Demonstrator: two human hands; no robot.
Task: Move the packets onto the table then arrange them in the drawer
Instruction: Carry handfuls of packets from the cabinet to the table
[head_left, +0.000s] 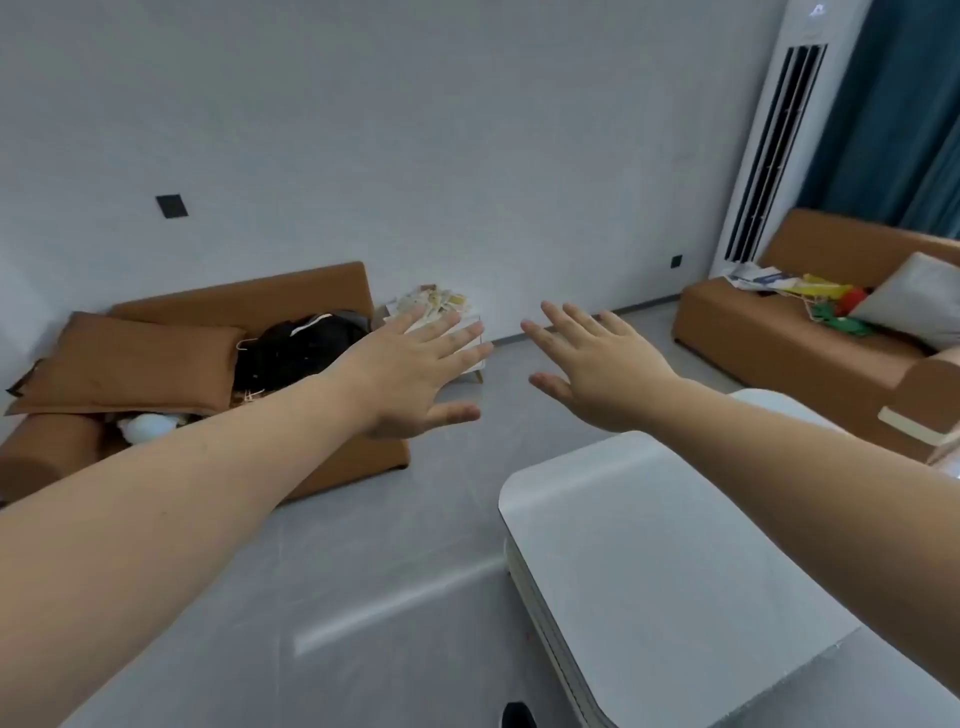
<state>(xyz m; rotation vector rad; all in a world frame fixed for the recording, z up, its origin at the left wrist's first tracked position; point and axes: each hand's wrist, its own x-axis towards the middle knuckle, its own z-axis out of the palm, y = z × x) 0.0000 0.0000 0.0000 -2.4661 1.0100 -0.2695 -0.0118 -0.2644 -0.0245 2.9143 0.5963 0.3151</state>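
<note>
Grey floor (363, 545) underfoot, brown sofa (218, 374) left, white tabletop (675, 571) lower right, empty. Left hand (410, 374) and right hand (602, 369) both stretched forward midair, fingers spread, grasping nothing. Packets (434, 304) heaped on small white stand beside sofa, against wall, just beyond left fingertips; contact unclear.
</note>
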